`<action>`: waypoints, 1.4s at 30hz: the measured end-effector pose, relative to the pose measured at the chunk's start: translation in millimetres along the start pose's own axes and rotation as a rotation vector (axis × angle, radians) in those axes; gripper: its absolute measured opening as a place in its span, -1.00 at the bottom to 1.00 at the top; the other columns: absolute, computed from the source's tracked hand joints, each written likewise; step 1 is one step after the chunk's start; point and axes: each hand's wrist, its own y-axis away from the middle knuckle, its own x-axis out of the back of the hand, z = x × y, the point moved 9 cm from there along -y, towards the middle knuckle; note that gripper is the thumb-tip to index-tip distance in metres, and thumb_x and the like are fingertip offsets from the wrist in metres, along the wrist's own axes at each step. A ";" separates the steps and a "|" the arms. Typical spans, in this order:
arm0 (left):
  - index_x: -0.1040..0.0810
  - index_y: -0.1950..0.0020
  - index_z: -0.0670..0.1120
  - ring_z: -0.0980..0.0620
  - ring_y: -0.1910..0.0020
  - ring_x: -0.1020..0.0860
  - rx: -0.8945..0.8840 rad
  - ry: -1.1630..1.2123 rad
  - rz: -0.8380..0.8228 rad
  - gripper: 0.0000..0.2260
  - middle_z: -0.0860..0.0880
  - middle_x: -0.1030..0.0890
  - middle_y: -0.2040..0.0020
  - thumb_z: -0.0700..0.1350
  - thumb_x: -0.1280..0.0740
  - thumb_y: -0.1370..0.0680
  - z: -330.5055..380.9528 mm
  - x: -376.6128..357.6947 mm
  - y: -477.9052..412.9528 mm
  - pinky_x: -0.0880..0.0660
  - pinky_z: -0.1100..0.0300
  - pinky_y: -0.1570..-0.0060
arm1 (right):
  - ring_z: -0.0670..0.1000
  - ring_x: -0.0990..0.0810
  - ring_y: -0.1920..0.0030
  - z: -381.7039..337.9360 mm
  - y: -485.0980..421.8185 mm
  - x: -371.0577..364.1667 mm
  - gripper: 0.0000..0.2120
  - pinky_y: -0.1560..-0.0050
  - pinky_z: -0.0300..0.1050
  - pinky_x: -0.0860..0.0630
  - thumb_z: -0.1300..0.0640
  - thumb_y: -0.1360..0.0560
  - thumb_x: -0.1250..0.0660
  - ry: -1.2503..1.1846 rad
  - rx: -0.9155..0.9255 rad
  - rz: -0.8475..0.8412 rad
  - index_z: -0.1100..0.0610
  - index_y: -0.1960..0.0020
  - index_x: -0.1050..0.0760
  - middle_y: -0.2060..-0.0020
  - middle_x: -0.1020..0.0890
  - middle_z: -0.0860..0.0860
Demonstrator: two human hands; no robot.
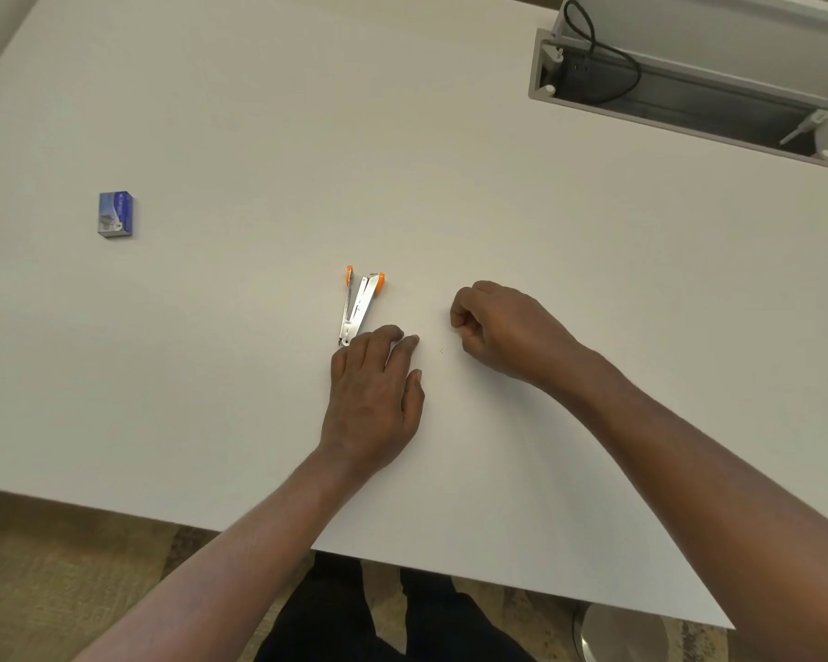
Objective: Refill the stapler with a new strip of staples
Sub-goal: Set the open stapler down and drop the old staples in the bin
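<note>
Stapler (358,305) lies mid-table (259,112), swung open into a narrow V. Hinge end sits nearest the person, just by the left hand's fingertips; both arms run away from the person, long axis roughly near-to-far w/ a slight lean to the right at the far end. The two orange tips sit at the far ends, left arm thinner, right arm wider and shiny metal.

Left hand (371,398) rests flat, palm down, fingers stretched out and loose, gripping nothing; fingertips touch or nearly touch the hinge end, can't tell which. Right hand (495,327) sits right of the stapler, apart from it, curled into a loose fist w/ thumb against the fingers; can't tell if anything is pinched inside.

Small blue staple box (116,215) lies well apart at far left, closed. Open cable tray (689,88) w/ a black cord (603,47) sits at the far right corner.
</note>
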 end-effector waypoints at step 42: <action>-0.53 -0.36 -0.18 -0.17 -0.07 -0.49 0.297 -0.088 0.266 -0.57 -0.18 -0.54 -0.15 -0.13 -0.44 -0.51 -87.3 74.1 -51.0 -0.41 -0.04 -0.02 | 0.25 -0.51 -0.33 -29.3 79.0 -50.3 -0.56 -0.29 0.18 -0.41 0.03 -0.59 -0.25 0.119 -0.002 0.460 0.24 -0.37 -0.55 -0.39 -0.54 0.21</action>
